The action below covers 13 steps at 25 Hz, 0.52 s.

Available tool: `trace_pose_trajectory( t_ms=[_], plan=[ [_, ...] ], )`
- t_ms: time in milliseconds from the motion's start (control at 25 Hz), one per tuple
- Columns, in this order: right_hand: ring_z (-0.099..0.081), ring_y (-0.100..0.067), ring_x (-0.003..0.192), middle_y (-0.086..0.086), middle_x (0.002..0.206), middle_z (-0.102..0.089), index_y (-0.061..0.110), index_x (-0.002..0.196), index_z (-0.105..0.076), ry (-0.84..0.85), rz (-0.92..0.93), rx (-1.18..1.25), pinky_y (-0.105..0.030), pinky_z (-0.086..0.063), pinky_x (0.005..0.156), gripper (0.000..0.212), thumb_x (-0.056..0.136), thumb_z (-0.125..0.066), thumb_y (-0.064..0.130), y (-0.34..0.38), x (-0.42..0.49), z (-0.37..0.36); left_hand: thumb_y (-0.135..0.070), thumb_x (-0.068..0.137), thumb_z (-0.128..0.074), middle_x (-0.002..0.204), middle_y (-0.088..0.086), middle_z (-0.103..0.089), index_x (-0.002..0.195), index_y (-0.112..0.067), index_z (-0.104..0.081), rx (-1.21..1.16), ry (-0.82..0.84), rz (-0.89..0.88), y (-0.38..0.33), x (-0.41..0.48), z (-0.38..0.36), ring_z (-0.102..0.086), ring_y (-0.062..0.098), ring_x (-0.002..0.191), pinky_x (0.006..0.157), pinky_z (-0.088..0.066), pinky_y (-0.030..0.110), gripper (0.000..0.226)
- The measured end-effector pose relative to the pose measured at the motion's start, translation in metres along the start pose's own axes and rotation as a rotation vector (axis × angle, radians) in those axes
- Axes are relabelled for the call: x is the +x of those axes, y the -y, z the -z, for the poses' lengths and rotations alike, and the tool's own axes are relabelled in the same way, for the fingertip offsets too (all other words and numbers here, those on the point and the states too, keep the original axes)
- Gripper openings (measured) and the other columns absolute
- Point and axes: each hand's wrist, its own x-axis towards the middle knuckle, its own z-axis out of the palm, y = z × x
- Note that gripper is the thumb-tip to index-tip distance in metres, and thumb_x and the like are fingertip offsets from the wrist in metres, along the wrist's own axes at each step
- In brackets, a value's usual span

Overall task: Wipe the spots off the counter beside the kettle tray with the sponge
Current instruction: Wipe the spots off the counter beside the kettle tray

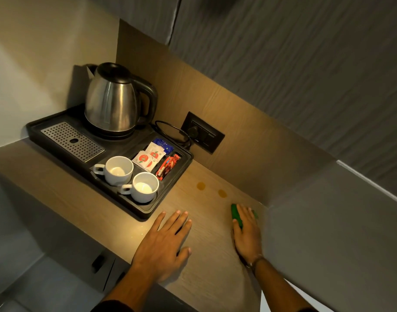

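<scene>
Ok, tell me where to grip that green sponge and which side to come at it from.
Grip the green sponge across its two long edges, coming from above and from the near side, as the right hand does now. It lies flat on the counter, so only the top and edges are reachable. The palm on top leaves the far end pointing at the two spots, probably good for pushing forward.

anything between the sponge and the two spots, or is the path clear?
Nothing visible in the way. The right hand rests on the green sponge, and only bare counter lies between it and the nearer spot and farther spot. The kettle tray sits off to the side.
</scene>
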Motion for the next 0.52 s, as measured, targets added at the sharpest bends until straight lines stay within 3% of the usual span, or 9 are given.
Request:
trace_pose_trajectory(
  t_ms=[80, 120, 160, 320, 400, 520],
  plan=[
    [-0.014, -0.013, 0.158, 0.009, 0.167, -0.032, 0.034, 0.156, -0.039, 0.099, 0.235, -0.017, -0.041, -0.017, 0.128, 0.050, 0.107, -0.049, 0.034, -0.025, -0.038, 0.008, -0.064, 0.104, -0.024, 0.173, 0.000, -0.004, 0.163, -0.024, -0.012, -0.010, -0.019, 0.004, 0.000, 0.000, 0.000, 0.008, 0.017, 0.156, 0.122, 0.013, 0.047, 0.073],
    [-0.014, -0.011, 0.158, 0.012, 0.167, -0.031, 0.039, 0.155, -0.039, 0.125, 0.267, -0.015, -0.039, -0.017, 0.127, 0.049, 0.107, -0.047, 0.037, -0.038, -0.045, 0.019, -0.064, 0.104, -0.024, 0.173, 0.001, -0.004, 0.163, -0.024, -0.012, -0.007, -0.020, 0.003, 0.000, 0.000, 0.001, 0.007, 0.018, 0.156, 0.121, 0.012, 0.047, 0.073],
    [-0.014, -0.013, 0.158, 0.011, 0.167, -0.031, 0.039, 0.154, -0.039, 0.128, 0.249, -0.003, -0.040, -0.018, 0.126, 0.047, 0.108, -0.047, 0.034, -0.046, -0.039, 0.028, -0.063, 0.104, -0.024, 0.173, 0.001, -0.003, 0.163, -0.023, -0.011, 0.000, -0.008, -0.004, -0.001, 0.000, 0.002, 0.007, 0.018, 0.156, 0.121, 0.013, 0.047, 0.073],
    [-0.018, -0.030, 0.157, -0.010, 0.165, -0.035, 0.015, 0.154, -0.041, -0.019, -0.111, 0.050, -0.053, -0.021, 0.126, 0.048, 0.107, -0.051, 0.013, -0.005, 0.029, 0.020, -0.064, 0.103, -0.024, 0.173, 0.000, 0.001, 0.164, -0.024, -0.008, -0.017, 0.004, 0.003, -0.002, 0.001, 0.006, 0.010, 0.018, 0.156, 0.121, 0.016, 0.046, 0.074],
    [-0.017, -0.025, 0.157, -0.004, 0.166, -0.034, 0.017, 0.155, -0.042, 0.022, 0.012, 0.042, -0.051, -0.019, 0.127, 0.050, 0.106, -0.053, 0.013, 0.009, 0.024, 0.005, -0.065, 0.103, -0.022, 0.174, -0.002, 0.005, 0.164, -0.026, -0.005, -0.023, 0.036, 0.000, -0.001, 0.001, 0.006, 0.013, 0.017, 0.156, 0.123, 0.016, 0.046, 0.074],
    [-0.012, -0.011, 0.158, 0.013, 0.166, -0.031, 0.037, 0.154, -0.040, 0.126, 0.278, 0.036, -0.041, -0.016, 0.127, 0.051, 0.107, -0.054, 0.022, -0.028, -0.014, 0.015, -0.066, 0.103, -0.022, 0.174, -0.001, 0.002, 0.163, -0.025, -0.007, -0.020, 0.038, 0.004, 0.000, 0.002, 0.004, 0.011, 0.018, 0.157, 0.123, 0.013, 0.049, 0.075]
  ],
)
